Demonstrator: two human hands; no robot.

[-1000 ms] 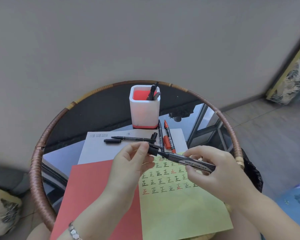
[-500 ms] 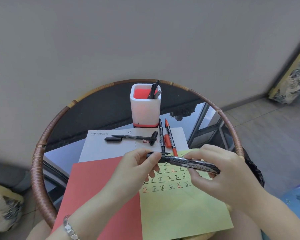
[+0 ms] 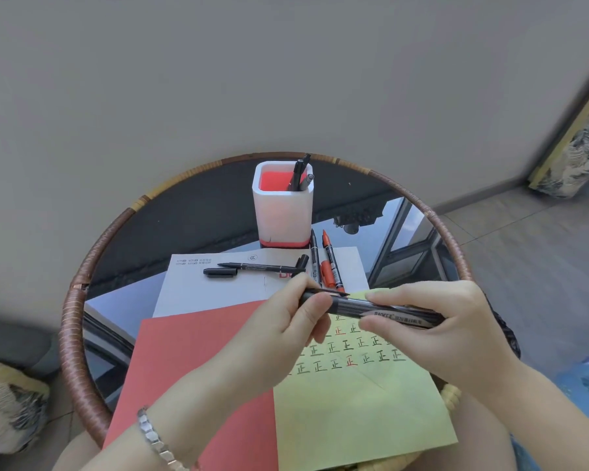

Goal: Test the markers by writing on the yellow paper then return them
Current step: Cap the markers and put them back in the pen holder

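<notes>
Black marker (image 3: 381,309) held level over yellow paper (image 3: 361,409) — right hand (image 3: 456,334) grips barrel. Left hand (image 3: 279,338) pinches its other end.

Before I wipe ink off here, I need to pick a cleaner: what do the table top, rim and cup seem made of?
Top: glass or a mirror-like sheet, glossy; it reflects a window frame.
Rim: wrapped rattan or cane, brown and matte; the winding bands show.
Cup: likely plastic, white and smooth; its red inside glows faintly through the walls.

Left hand (image 3: 276,334) pinching marker (image 3: 351,305) end, right hand (image 3: 436,338) gripping its barrel
</notes>
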